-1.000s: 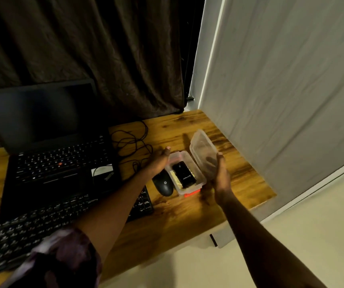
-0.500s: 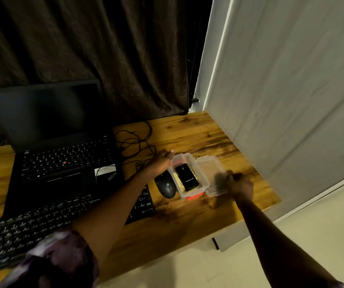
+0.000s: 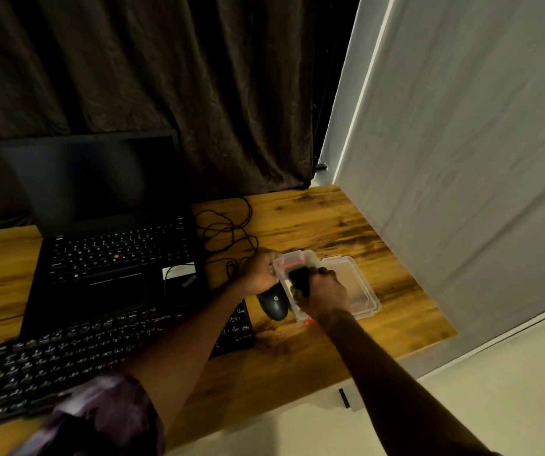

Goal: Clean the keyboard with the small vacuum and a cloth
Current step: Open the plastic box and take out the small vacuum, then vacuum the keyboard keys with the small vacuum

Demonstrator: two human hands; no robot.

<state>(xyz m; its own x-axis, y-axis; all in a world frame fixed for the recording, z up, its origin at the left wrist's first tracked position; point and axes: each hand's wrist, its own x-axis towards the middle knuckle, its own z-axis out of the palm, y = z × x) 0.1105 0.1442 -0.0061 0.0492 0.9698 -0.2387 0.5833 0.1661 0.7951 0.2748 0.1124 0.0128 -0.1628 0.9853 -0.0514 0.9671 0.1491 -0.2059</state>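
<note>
So we're barely out of the gate on this one. I've got my left hand curled around the near-left wall of the clear plastic box, steadying it, and my right hand is down inside the box with the fingers closed around a small black gadget. I'm guessing that's the small vacuum, but it's dark and my hand covers most of it, so don't quote me. The box lid is already off and lying flat just to the right of the box, touching it.

What's left is basically everything: lift the vacuum out, run it over the keys, then wipe down. I can't spot a cloth anywhere for sure; there's something pale yellowish in the bottom of the box that might be it.

The external keyboard is sitting untouched at the near-left of the desk, partly under my left forearm, with the open laptop right behind it. A black mouse sits just left of the box, and a tangle of black cable loops behind it.

Surface is a wood-grain desk, decent bare space on the right end. Room's dim, dark curtain behind the desk, pale wall hard against the right edge, light floor below.
</note>
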